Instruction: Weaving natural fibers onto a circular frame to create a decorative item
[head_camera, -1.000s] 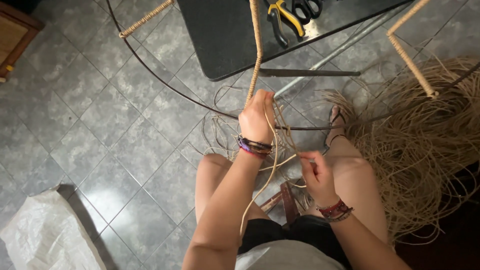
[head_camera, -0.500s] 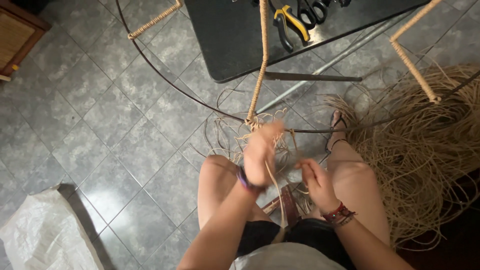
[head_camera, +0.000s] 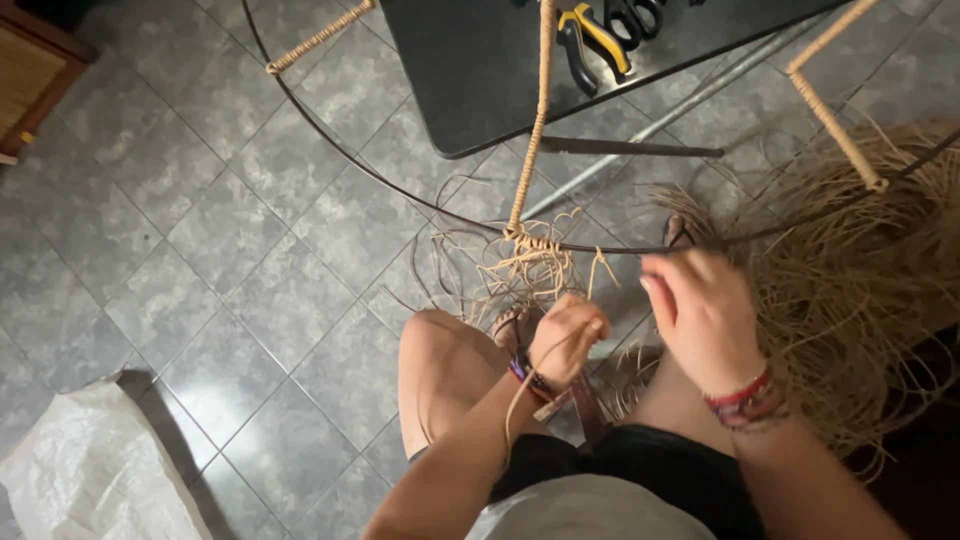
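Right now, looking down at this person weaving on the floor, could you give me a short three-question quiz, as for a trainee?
1. True or false: the left hand pinches a thin tan strand.
2. Which tool lies on the dark tabletop? A) yellow-handled pliers B) a hammer C) a paintbrush
3. Fill in: the loose pile of tan fibre lies on the person's ____ side.

Key: 1. True. 2. A. 3. Right; the right hand hovers before it, near the dark wire hoop, and its grip cannot be judged.
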